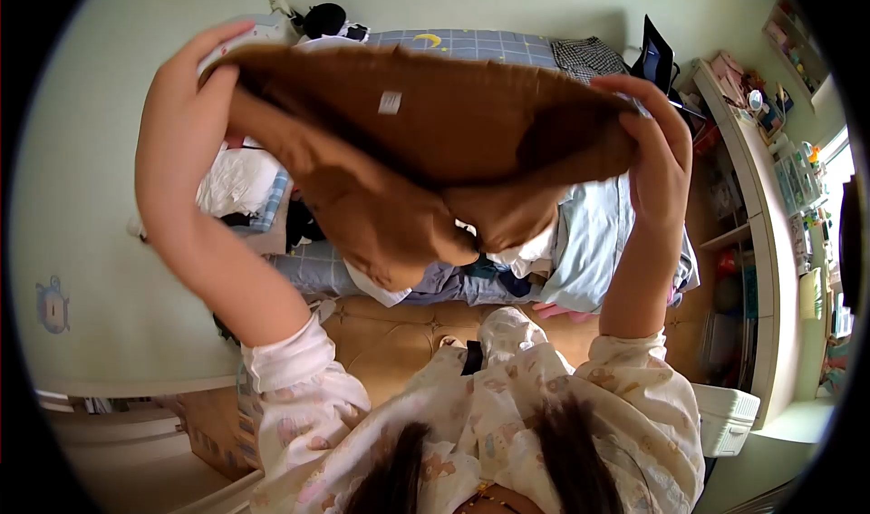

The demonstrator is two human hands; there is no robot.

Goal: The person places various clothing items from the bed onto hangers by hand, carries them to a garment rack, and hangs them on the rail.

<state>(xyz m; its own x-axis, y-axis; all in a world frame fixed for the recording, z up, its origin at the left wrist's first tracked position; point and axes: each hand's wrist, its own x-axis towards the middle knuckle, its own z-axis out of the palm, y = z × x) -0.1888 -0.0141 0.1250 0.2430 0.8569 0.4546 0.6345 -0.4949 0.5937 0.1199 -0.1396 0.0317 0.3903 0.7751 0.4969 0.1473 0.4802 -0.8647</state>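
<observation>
A pair of brown pants point(362, 215) is stretched out in front of me at chest height or above, its wide waist opening facing me. A small white tag point(390, 103) shows on the inside of the waist. My left hand point(195, 83) is closed on one end of the waist edge, thumb and fingers pinching the cloth. At the opposite end, my right hand point(654, 142) grips the waist edge in the same way. The lower part of the pants hangs loosely in folds, and its far side is hidden.
Behind the pants is a bed with a grey-blue checked cover point(507, 50), piled with clothes. A light blue garment point(594, 242) lies at its near right. Shelves and a long white ledge point(752, 188) run along the right. A white case point(728, 421) stands at lower right.
</observation>
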